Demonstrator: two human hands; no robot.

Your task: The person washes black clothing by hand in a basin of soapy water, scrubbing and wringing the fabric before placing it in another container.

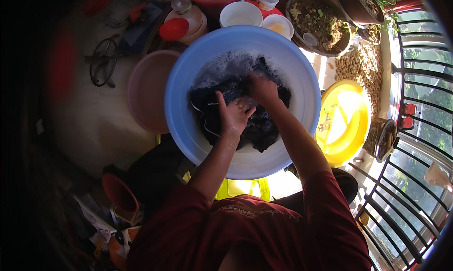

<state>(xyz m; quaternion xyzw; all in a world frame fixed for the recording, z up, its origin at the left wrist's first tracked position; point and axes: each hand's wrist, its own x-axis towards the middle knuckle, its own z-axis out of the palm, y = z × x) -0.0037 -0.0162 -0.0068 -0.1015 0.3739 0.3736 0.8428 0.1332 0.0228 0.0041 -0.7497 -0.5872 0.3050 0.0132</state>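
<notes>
Both hands pressed into dark wet cloth bunched in soapy blue basin, long axis slanting upper-left to lower-right; left hand and right hand clamped on cloth.

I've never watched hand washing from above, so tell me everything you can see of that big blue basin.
The blue basin is round, wide and shallow, seemingly plastic, with a pale glossy rim. It sits in front of the person, upright. Inside lie foam and a dark wet cloth, bunched near the middle. The left hand and right hand both press on that cloth. A pink basin sits at its left.
</notes>
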